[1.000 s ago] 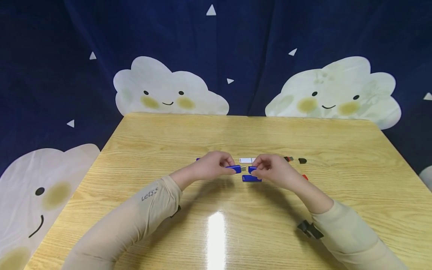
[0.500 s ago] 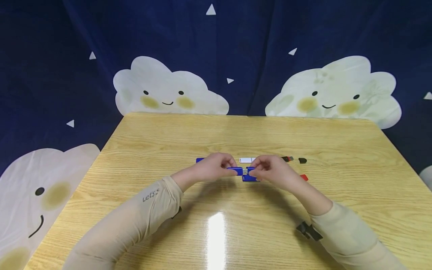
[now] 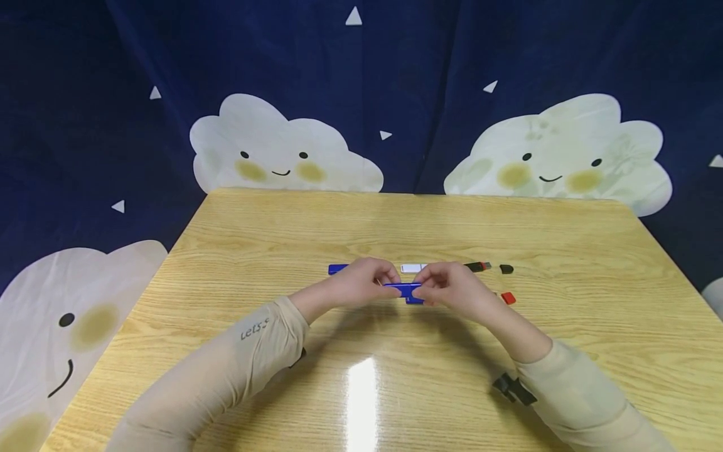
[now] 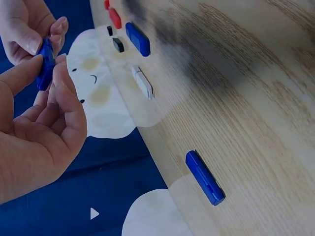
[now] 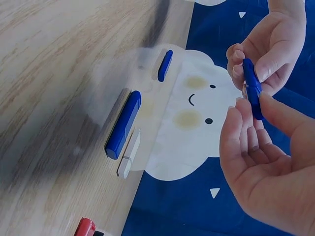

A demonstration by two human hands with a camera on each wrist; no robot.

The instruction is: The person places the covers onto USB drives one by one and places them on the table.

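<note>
Just above the table, both hands hold a blue USB stick [image 3: 402,289]. My left hand [image 3: 361,280] pinches the body end between thumb and fingers. The cap end is pinched by my right hand [image 3: 459,290]. Cap and body meet, and no metal plug shows between them. In the right wrist view the blue stick [image 5: 252,88] spans the gap between both hands' fingertips. Directly below the hands lies another blue USB stick [image 3: 414,301], partly hidden in the head view. A third blue stick [image 4: 205,178] rests to the left.
A white USB stick [image 3: 412,268] lies behind the hands on the wooden table [image 3: 282,226]. To the right are a black-and-red USB stick [image 3: 477,267] with its plug bare, a loose black cap [image 3: 506,269] and a red piece [image 3: 509,298], partly screened by the right hand.
The hands have come together. The metal plug, bare between body and cap one second ago, has gone into the cap and is out of sight.
</note>
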